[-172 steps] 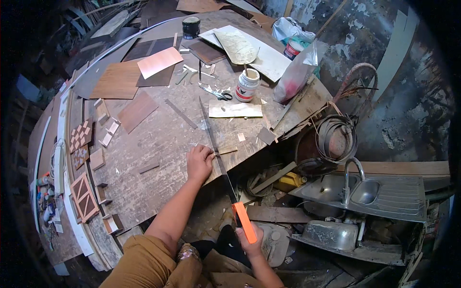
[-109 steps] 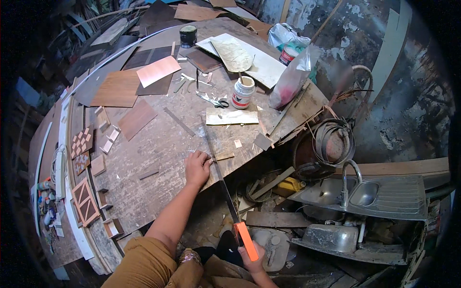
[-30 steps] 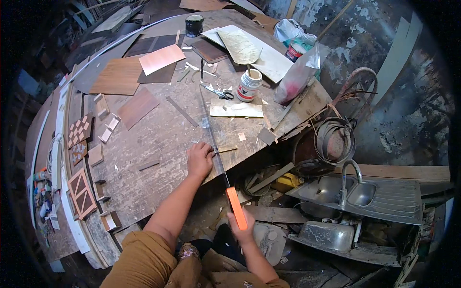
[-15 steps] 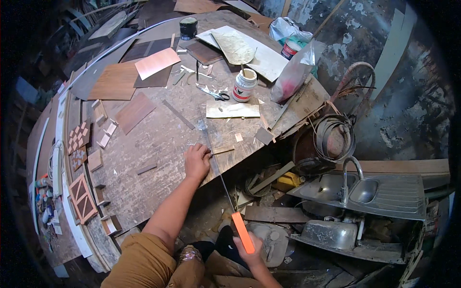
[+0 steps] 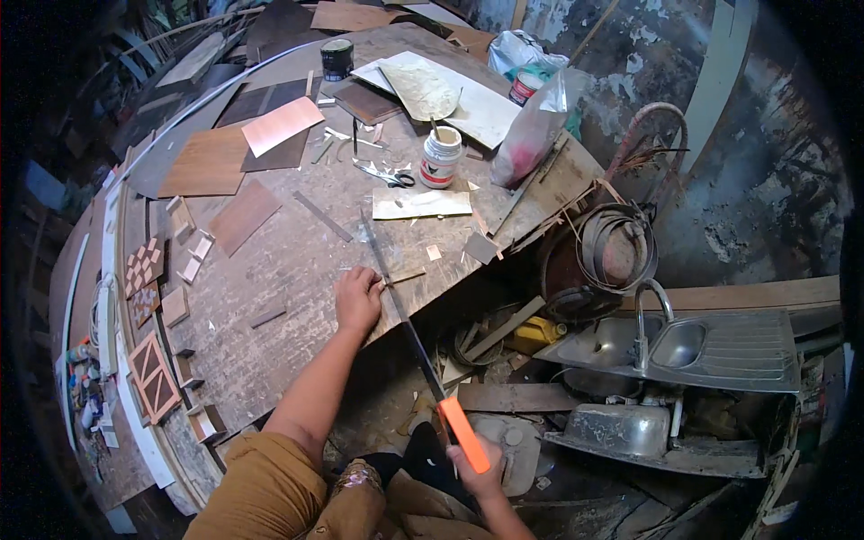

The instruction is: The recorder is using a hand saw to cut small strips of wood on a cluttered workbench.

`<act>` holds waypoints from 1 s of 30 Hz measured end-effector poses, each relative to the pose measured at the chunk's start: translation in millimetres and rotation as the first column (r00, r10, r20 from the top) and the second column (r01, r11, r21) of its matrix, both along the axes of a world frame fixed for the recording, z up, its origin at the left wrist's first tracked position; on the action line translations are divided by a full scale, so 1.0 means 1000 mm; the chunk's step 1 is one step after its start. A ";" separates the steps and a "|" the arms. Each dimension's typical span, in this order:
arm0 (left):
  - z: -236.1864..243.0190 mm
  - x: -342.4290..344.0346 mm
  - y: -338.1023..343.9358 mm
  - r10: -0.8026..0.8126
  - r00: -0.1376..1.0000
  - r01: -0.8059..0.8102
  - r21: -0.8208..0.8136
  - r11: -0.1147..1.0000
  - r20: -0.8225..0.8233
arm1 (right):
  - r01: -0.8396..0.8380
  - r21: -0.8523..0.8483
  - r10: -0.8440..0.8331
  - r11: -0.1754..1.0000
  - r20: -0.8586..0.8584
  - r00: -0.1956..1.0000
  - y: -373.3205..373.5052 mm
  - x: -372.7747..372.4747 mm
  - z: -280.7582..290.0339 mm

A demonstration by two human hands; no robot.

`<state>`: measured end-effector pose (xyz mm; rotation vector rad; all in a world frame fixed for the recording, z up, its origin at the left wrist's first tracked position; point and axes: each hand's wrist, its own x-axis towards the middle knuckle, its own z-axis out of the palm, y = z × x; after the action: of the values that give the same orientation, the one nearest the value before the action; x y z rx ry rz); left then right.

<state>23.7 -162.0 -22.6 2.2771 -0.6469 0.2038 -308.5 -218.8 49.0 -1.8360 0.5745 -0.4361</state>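
My right hand is wrapped around the orange handle of a handsaw, below the table's front edge. Its long dark blade slants up and away over the edge and crosses a thin wooden strip on the worn wooden table. Just left of the blade, my left hand presses down with curled fingers on the strip's left end, which the fingers mostly hide. The strip's other end sticks out to the right of the blade. Whether the blade has cut into it cannot be made out.
Beyond the blade lie a pale board, scissors and an open white jar. Small wooden pieces, including a framed lattice, line the left side. Right of the table, below its level, stand a metal sink and a rusty drum.
The saw blade shows more of its broad side now, and the right hand with the handle sits slightly farther right. My left hand stays on the strip. The whole view has shifted slightly.
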 end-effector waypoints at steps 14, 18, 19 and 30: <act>0.000 0.000 -0.001 -0.004 1.000 0.004 0.002 1.000 0.006 | 0.051 0.002 -0.051 0.999 0.009 0.999 0.007 -0.006 0.004; 0.001 -0.001 -0.001 -0.004 1.000 0.004 0.008 1.000 0.018 | -0.019 -0.097 0.016 0.995 -0.030 0.999 0.003 -0.013 0.003; 0.002 -0.001 -0.001 -0.003 1.000 0.003 0.006 1.000 0.021 | -0.004 -0.073 0.001 0.997 -0.031 1.000 0.004 -0.013 0.006; 0.003 -0.002 -0.001 -0.019 1.000 0.018 0.006 1.000 0.022 | 0.018 -0.109 -0.009 0.994 0.081 0.997 0.001 0.021 -0.013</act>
<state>21.4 -162.6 -19.7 2.2761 -0.6802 0.2183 -287.9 -217.6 36.2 -1.9105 0.5171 -0.5581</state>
